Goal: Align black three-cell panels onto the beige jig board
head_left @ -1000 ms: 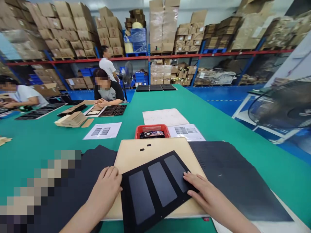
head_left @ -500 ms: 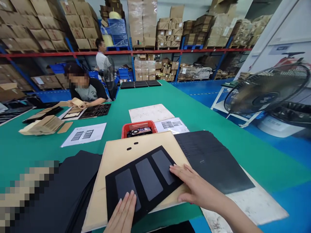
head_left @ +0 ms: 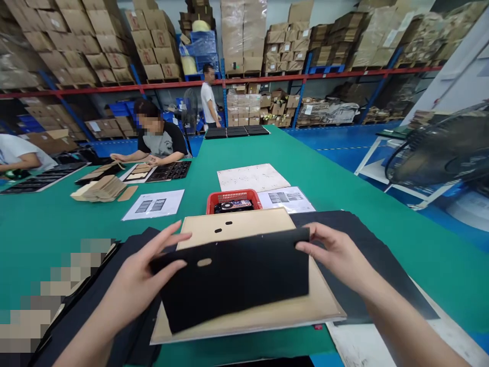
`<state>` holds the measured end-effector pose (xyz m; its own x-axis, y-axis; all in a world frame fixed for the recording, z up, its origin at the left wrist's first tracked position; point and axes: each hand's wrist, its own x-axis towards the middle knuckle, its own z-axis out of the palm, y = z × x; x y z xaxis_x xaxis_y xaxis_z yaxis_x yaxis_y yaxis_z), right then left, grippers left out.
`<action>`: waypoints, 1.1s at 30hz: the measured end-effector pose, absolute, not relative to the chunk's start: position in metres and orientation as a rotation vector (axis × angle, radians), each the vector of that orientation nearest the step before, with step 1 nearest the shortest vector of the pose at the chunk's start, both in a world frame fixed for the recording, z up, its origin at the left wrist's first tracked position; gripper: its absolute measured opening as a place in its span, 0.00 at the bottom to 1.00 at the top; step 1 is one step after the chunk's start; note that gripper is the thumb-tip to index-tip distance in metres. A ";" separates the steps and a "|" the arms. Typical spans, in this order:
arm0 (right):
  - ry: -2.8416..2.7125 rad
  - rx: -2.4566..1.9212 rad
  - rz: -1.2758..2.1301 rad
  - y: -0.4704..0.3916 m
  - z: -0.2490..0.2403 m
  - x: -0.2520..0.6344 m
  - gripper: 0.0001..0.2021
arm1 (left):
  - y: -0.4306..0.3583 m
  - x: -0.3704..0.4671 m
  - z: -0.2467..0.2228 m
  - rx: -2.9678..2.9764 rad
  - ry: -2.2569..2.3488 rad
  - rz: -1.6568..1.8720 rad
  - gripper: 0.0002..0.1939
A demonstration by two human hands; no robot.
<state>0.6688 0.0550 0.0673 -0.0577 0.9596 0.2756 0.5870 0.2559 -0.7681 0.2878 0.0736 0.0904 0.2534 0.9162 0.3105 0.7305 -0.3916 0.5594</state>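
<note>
Both hands (head_left: 141, 278) (head_left: 336, 255) now pinch the black sheet (head_left: 233, 278), lifted, seemingly flipped, above the board (head_left: 244, 227).

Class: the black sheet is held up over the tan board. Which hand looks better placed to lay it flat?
Probably the right hand: it pinches the black sheet at its raised top corner; the left hand supports the lower end.

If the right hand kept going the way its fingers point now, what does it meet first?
The right hand points leftward along the black sheet it already grips; beyond that, probably the left hand on the opposite edge, though depth is unclear.
</note>
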 end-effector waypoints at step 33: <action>-2.236 -1.917 0.340 0.213 0.008 0.526 0.09 | 0.060 0.354 -0.012 2.374 1.485 0.139 0.56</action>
<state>0.5265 0.2132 0.0085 -0.1545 0.9879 -0.0142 0.9475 0.1441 -0.2853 0.3537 0.0600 -0.0124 0.4497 0.8882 -0.0940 0.8553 -0.3979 0.3318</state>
